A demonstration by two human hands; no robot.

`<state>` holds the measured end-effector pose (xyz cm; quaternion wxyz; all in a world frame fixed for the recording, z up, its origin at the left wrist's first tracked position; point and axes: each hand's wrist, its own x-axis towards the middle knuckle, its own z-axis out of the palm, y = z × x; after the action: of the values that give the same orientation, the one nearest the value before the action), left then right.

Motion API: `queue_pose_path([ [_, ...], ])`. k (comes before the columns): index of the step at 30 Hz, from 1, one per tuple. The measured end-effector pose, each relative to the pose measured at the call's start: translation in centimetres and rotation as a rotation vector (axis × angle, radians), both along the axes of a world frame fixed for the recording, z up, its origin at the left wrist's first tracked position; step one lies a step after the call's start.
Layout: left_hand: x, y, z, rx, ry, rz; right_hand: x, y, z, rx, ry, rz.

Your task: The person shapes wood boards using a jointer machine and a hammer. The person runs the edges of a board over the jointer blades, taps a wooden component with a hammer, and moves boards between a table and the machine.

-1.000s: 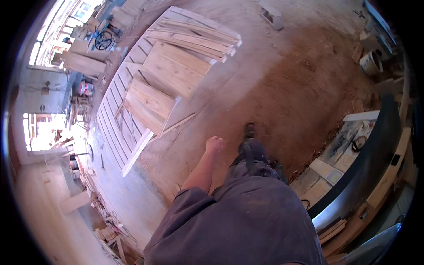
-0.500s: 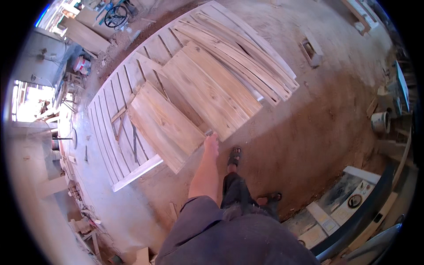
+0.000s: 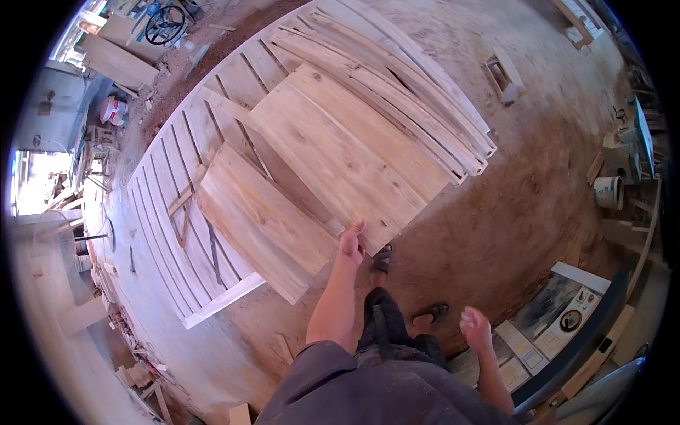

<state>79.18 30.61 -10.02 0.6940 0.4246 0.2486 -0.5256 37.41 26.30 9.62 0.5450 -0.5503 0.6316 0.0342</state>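
My left hand (image 3: 352,242) is closed on the near left corner of a broad wooden panel (image 3: 347,152), thumb on top and the fingers largely hidden beneath. This panel is glued up from pale boards and lies slanted over a slatted wooden frame (image 3: 164,166). A smaller wooden panel (image 3: 263,212) rests left of it, its near end jutting past the frame. Low on the right, away from the wood, my right hand (image 3: 475,326) has its fingers curled in; whether anything is inside cannot be seen.
Several long narrow boards (image 3: 397,92) lie along the frame's right side. On the dusty floor stand a small wooden box frame (image 3: 503,75) and, farther right, a white bucket (image 3: 608,193). A machine with a control panel (image 3: 569,322) is at the lower right.
The broad panel's near end has come closer to me and to the right, with my left hand at its corner. My right hand has come into view at the lower right.
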Motion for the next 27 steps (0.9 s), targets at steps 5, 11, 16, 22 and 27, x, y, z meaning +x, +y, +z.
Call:
queue_pose_path([
  [5, 0.6, -1.0, 7.4, -0.155, -0.044, 0.037, 15.1, -6.9, -3.3, 0.246, -0.496, -0.097],
  [11, -1.3, -2.6, 14.0, -0.158, -0.094, -0.005, 29.5, -10.4, -2.2, 0.497, -1.063, -0.870],
  [16, -9.2, -1.2, 19.8, 0.050, -0.128, -0.076, 20.3, -8.7, -2.7, 0.480, -0.974, -0.802],
  [22, -7.4, 3.3, 15.3, -0.014, -0.248, -0.198, 1.3, -3.7, -0.1, 0.373, -1.025, -0.807],
  [27, -10.4, -0.1, 11.9, -0.096, -0.365, -0.278, -15.6, 1.8, 0.6, 0.280, -1.160, -0.828],
])
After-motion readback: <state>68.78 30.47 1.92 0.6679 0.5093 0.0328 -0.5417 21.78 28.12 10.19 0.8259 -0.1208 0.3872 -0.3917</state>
